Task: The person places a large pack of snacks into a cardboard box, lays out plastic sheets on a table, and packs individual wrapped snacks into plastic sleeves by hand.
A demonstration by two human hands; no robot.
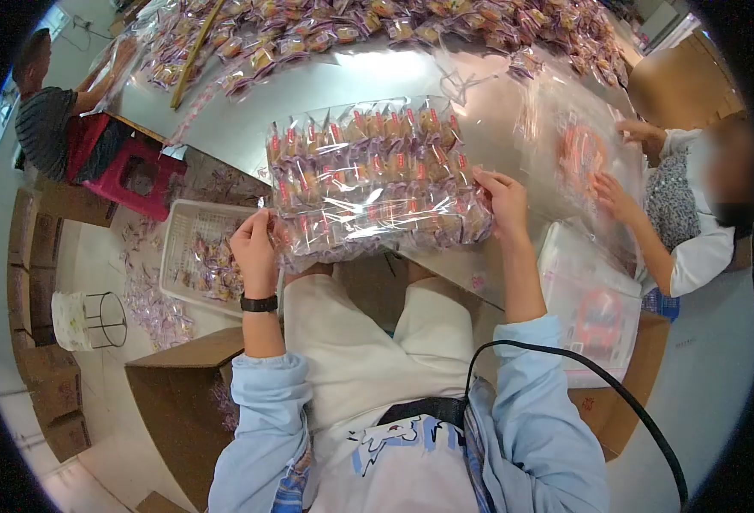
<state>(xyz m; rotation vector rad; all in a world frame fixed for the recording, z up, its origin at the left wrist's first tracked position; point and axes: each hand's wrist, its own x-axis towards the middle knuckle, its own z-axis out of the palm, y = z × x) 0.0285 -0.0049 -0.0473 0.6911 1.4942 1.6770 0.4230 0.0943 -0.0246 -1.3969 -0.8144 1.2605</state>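
Note:
A large clear plastic bag [368, 184] is filled with several rows of small wrapped snacks with purple edges and red print. It lies at the near edge of the metal table, partly over my lap. My left hand [255, 244] pinches its near left corner; a dark band circles that wrist. At the right side, my right hand [503, 201] has its fingers closed on the bag's edge. Both hands hold the bag spread between them.
Loose wrapped snacks [325, 34] heap along the table's [394, 73] far side. A white basket [171, 256] of snacks and a cardboard box [167, 410] stand left. Flat plastic bags [586, 312] lie right, near a co-worker's hands [616, 197]. Another person stands far left by a red stool [133, 175].

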